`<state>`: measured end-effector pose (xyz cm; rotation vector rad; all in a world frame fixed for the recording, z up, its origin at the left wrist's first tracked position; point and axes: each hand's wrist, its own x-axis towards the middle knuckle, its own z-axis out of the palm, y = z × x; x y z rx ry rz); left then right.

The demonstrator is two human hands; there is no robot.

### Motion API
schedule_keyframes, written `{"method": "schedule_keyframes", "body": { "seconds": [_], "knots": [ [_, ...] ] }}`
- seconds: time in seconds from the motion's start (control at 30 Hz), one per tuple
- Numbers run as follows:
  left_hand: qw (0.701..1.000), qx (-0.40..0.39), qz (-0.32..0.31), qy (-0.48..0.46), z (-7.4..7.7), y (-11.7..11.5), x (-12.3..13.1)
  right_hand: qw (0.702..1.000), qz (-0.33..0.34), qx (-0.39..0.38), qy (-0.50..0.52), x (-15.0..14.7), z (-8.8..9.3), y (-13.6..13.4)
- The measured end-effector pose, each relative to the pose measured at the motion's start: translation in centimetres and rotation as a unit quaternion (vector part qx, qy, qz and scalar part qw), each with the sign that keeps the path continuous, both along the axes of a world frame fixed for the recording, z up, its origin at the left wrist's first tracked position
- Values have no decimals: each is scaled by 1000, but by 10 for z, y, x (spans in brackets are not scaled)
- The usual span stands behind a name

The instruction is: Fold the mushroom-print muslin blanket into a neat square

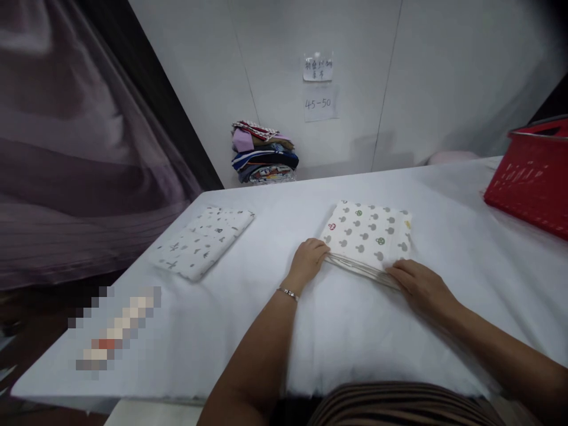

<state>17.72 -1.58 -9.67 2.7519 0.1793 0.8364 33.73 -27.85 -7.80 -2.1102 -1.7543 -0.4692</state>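
A folded white cloth printed with grey, green, red and yellow mushroom-like shapes lies on the white-covered table in front of me. My left hand is closed on its near left corner, fingers over the top. At the near right corner my right hand grips the layered edge, its thumb and fingertips partly hidden. Several stacked layers show along the near side between the hands. Off to the left rests a second folded cloth, white with small dark prints, touched by neither hand.
A red plastic basket stands at the table's right rear. Beyond the far edge sits a stack of folded fabrics against the wall. A pixelated patch hides something at the front left. A purple curtain hangs at the left.
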Motion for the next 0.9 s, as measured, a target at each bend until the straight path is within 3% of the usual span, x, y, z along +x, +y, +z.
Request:
{"method": "schedule_keyframes", "body": {
  "seconds": [0.27,0.77,0.9],
  "knots": [
    [1000,10,-4,-6,-1,3,-2,1000,-13,-11,-13,-5,-3,-7],
    [997,1,74,1,3,0,-1,999,4,37,9,-2,-9,-10],
    [996,-25,77,31,3,-1,-1,1000,11,-10,7,-4,0,-9]
  ]
}}
